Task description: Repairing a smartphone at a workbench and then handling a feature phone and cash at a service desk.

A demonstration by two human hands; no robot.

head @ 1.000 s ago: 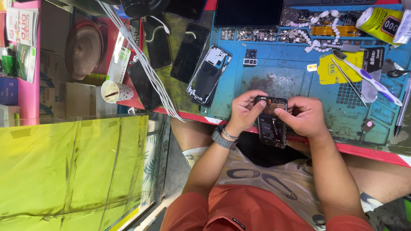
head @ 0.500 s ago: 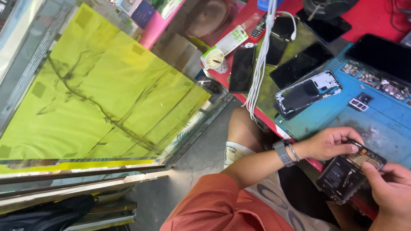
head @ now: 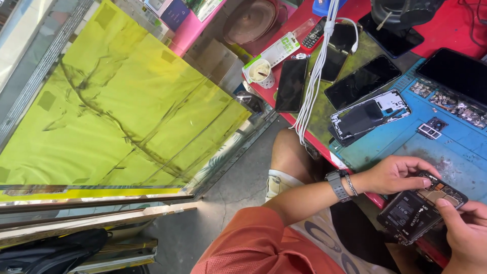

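Opened phone (head: 421,208) is gripped by left hand (head: 393,174) and right hand (head: 464,231) fingers (head: 446,205).

The left hand (head: 398,174) sits at four o'clock, fingers curled, a grey watch on its wrist. The right hand (head: 464,231) is at five o'clock, its thumb stretched toward ten o'clock.

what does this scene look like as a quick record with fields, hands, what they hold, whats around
left hand: fingers on the top end of the opened phone
right hand: grips the phone's lower right edge
phone state: back cover off, battery and board showing
surface: blue work mat on a red bench
nearby: another backless phone, dark phones, white cables, paper cup
left side: yellow-lined glass case
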